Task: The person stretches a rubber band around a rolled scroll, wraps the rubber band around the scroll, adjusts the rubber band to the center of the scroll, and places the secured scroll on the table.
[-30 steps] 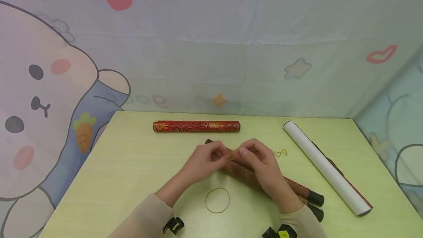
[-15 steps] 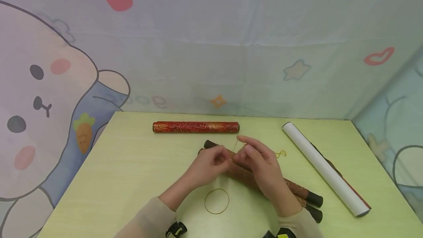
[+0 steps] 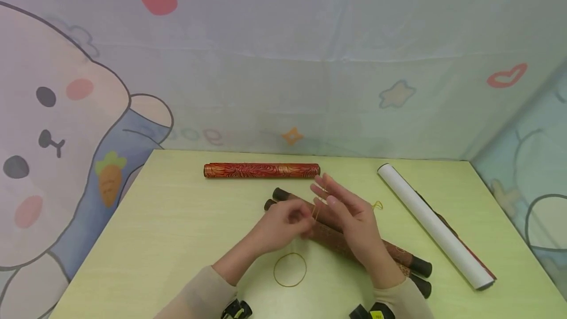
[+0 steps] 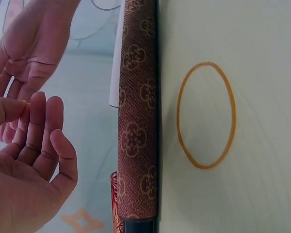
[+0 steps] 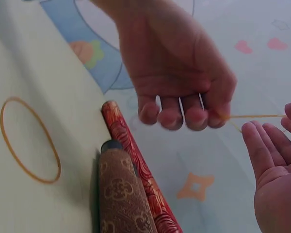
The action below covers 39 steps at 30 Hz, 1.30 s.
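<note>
Far left: red-and-gold scroll [image 3: 261,170], lying crosswise on the table [image 3: 186,201]. Next, nearer: left hand [image 3: 283,225], thumb and forefinger pinched narrow on one side of a thin yellow band [image 5: 257,116], taut in the right-wrist view. Near, below the left hand: loose yellow loop [image 4: 178,116], flat on the table. Centre: pair of brown patterned scrolls [image 3: 330,238], black-ended, side by side on a slant, behind the hands in the head view. Right of centre: right hand [image 3: 356,218], fingers nearly straight and wide of the thumb, band apparently spread across both; exact contact hard to make out. Just beyond, partly hidden: twisted yellow band [image 3: 378,205]. Far right: white scroll [image 3: 436,225], slanting toward near right.

Chief risk, by judgement: sudden snap-back of the taut band, from too slight a pinch. Also possible: tangling around spread fingers, from uneven release; rolling of the brown scrolls, from a sideways nudge.
</note>
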Motion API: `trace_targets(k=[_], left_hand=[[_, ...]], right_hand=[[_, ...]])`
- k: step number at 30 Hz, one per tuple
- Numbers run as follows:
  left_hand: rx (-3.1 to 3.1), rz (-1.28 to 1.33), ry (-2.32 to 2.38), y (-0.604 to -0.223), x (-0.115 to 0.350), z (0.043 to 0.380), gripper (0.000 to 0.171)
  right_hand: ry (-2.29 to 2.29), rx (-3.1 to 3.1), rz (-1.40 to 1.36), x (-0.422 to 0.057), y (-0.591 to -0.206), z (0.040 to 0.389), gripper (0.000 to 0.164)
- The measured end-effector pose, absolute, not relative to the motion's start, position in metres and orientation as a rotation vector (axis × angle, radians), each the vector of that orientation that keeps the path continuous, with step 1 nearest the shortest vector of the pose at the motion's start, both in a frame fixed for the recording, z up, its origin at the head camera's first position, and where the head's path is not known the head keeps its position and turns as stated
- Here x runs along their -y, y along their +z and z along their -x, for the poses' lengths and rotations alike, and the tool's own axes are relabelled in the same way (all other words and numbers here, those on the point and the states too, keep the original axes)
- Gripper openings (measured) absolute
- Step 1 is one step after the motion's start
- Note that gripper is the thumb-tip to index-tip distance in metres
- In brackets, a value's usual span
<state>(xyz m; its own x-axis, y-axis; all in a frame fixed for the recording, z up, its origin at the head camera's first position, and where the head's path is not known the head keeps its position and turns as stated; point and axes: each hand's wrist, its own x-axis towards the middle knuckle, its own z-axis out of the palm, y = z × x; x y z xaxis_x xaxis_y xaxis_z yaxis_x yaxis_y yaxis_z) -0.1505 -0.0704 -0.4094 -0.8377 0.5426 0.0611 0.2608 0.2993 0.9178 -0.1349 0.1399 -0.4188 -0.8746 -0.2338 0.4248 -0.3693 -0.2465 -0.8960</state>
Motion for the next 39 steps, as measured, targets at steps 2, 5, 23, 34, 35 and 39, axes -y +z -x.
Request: trace_targets(k=[2,5,23,34,35,39], left_hand=[[-2.248,-0.7,1.587,-0.408,0.07,0.149,0.012],[-2.155,-0.644,1.644,-0.408,0.067,0.147,0.015],[-1.83,-0.376,1.848,-0.409,0.057,0.136,0.022],[-1.808,-0.217,1.868,-0.409,0.053,0.135,0.023],[-1.815,-0.209,1.863,-0.41,0.053,0.135,0.024],[-1.873,-0.218,1.812,-0.412,0.056,0.137,0.026]], right_hand=[[2.226,1.902,-0.763,-0.14,-0.42,0.136,0.05],[2.137,1.944,-0.783,-0.142,-0.422,0.138,0.056],[2.07,2.082,-0.758,-0.14,-0.426,0.143,0.06],[2.166,2.147,-0.735,-0.145,-0.42,0.14,0.074],[2.153,2.17,-0.732,-0.146,-0.421,0.139,0.074],[2.085,2.249,-0.725,-0.151,-0.422,0.138,0.075]])
